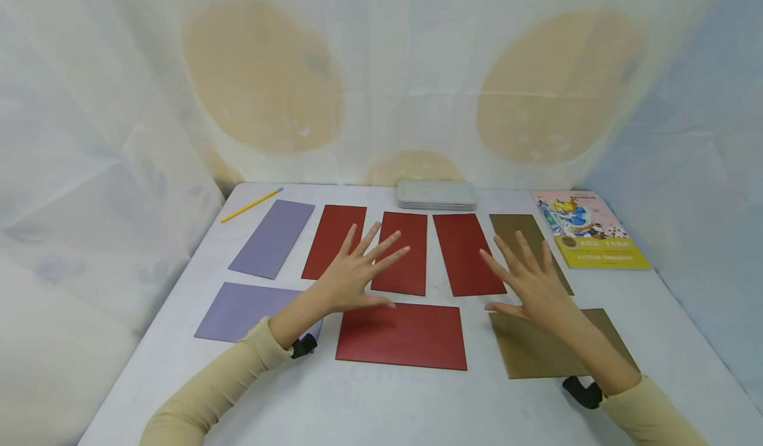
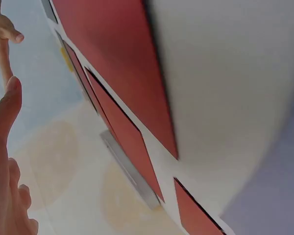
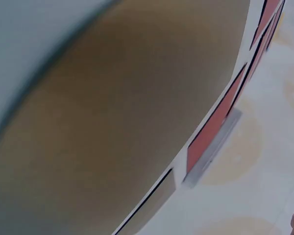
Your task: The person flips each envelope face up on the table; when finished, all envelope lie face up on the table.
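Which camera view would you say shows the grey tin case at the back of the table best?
The head view: the grey tin case is whole behind the red cards. Both wrist views catch only a blurred sliver of its edge.

White table (image 1: 369, 399): two purple cards (image 1: 273, 237), four red cards (image 1: 402, 335), two brown cards (image 1: 536, 350), pencil (image 1: 251, 205), grey tin (image 1: 436, 194), book (image 1: 590, 228).

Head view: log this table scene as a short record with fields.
left hand: open, fingers spread above the red sheets
right hand: open, fingers spread above the brown sheets
sheets: two purple, four red, two brown, flat on the table
far edge: pencil, grey tin, book
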A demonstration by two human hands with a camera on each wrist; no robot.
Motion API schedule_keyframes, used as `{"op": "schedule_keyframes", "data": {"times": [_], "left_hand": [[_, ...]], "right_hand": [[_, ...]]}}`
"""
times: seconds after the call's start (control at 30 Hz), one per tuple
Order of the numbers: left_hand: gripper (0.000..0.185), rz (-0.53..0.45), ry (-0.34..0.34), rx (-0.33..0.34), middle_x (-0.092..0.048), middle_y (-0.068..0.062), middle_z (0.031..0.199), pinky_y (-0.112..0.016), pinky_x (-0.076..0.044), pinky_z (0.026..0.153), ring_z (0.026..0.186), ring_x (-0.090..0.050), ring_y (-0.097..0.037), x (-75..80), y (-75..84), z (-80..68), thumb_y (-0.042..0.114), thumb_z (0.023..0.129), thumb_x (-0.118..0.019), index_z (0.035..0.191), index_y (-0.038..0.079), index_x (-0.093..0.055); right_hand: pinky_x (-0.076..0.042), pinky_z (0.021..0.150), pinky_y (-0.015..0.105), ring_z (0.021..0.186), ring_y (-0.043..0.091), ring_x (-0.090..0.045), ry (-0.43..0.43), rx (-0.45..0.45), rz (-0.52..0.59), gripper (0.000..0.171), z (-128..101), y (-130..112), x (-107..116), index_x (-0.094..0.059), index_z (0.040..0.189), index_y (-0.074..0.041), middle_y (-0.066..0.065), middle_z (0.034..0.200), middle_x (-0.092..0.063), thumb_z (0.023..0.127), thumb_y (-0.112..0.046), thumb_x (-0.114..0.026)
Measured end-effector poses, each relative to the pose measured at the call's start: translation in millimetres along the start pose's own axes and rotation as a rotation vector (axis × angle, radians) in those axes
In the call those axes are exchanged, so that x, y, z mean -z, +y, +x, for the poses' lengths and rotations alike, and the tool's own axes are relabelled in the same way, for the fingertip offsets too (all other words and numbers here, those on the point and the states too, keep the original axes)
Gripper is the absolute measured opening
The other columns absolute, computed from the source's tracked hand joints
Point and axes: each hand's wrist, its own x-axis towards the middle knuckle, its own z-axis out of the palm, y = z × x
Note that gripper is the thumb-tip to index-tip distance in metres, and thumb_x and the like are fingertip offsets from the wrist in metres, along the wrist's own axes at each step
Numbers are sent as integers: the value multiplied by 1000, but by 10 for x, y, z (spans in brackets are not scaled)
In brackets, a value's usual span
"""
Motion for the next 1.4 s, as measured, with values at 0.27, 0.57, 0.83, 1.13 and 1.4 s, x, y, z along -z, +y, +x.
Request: {"op": "schedule_keyframes", "data": {"times": [0.27, 0.57, 0.83, 1.13, 1.4], "left_hand": [[101, -17, 26, -62, -10, -4, 161, -62, 6, 110, 145, 10, -34, -21, 212, 194, 77, 76, -58, 155, 25, -22], [101, -19, -14, -169, -3, -1, 162, -60, 6, 110, 145, 12, -35, -62, 509, 392, 82, 77, -47, 156, 26, -16], [102, 20, -58, -252, 0, -1, 162, -60, 8, 110, 144, 16, -35, -84, 836, 568, 84, 77, -43, 156, 27, -13], [107, -23, -61, -329, 1, 0, 162, -58, 10, 110, 143, 20, -33, -115, 1256, 784, 87, 75, -41, 157, 24, -11], [116, -146, -188, -345, 0, 2, 162, -44, 11, 113, 144, 16, -25, -127, 1570, 847, 82, 76, -49, 156, 13, -1]], "right_hand": [[6, 107, 67, 144, 43, 0, 16, -17, -3, 88, -259, 95, 107, -29, 152, -18, 10, 161, -11, 86, -75, -42], [5, 105, 69, 144, 41, -1, 37, -50, -2, 90, -471, 149, 202, -28, 153, -22, 8, 161, -11, 84, -79, -40], [5, 105, 68, 145, 39, 0, 3, -86, -43, 97, -725, 210, 281, -19, 155, -29, 4, 162, -8, 78, -77, -54], [7, 108, 64, 146, 34, 3, -70, -142, -37, 107, -999, 250, 407, -18, 156, -28, 4, 162, -8, 71, -63, -73], [10, 110, 59, 147, 23, 4, -117, -171, 57, 104, -1217, 340, 469, -28, 153, -24, 1, 160, -16, 68, -49, -82]]}}
